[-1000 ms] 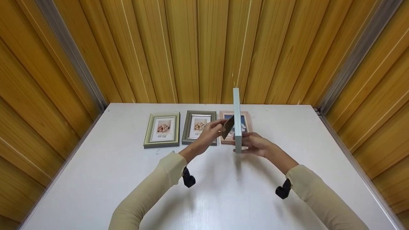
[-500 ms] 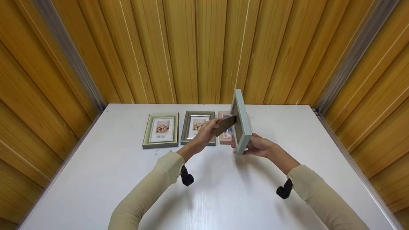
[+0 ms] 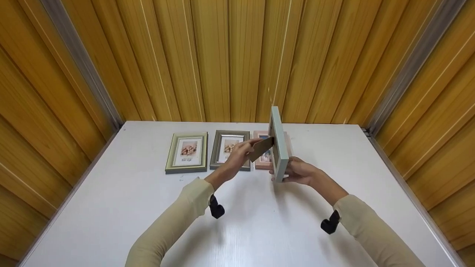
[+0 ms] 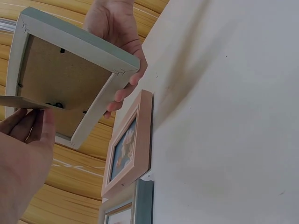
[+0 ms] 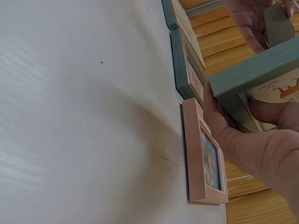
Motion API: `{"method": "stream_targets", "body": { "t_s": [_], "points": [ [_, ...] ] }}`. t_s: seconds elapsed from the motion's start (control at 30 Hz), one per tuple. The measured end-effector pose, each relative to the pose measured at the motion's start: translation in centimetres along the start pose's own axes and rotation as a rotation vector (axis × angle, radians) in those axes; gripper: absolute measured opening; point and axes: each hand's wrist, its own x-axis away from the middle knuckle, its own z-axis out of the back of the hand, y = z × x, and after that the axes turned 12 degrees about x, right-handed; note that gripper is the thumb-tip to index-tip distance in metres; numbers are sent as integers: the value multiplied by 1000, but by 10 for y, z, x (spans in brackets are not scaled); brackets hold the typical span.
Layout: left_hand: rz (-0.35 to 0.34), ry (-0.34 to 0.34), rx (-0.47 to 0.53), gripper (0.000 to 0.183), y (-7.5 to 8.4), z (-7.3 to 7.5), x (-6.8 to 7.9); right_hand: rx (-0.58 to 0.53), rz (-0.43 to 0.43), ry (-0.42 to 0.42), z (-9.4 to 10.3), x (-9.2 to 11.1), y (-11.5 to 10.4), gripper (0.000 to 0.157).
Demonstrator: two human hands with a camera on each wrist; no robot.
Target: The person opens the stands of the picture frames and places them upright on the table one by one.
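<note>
Since a second ago, the pale blue frame (image 3: 282, 139) has turned from edge-on, its back now showing toward the left hand (image 3: 236, 159). It is held up between the hands: the right hand (image 3: 301, 171) grips its lower end, the left pinches its brown stand (image 3: 262, 149). Adjusting the stand seems underway; next probably calls for steady holding. A pink frame (image 3: 263, 166) lies beyond both hands.

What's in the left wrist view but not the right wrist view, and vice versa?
Only the left wrist view shows the brown back and black tabs of the held frame. Only the right wrist view shows its printed front, partly under the right thumb. Both show the left hand holding the flap, the right hand gripping the frame, and the pink frame.
</note>
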Motion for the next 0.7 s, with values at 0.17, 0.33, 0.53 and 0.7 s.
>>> {"method": "stream_targets", "body": {
  "t_s": [0.17,0.33,0.53,0.7],
  "points": [
    [-21,34,-92,52,7,-1,0,34,5,27,-1,-2,2,60],
    [-10,115,-183,42,18,-8,-4,51,1,51,0,-5,3,50],
    [11,168,-276,40,21,-16,-7,81,-16,105,-1,-9,6,38],
    [15,189,-293,40,20,-21,-9,139,-3,136,1,-9,7,38]
  ]
}}
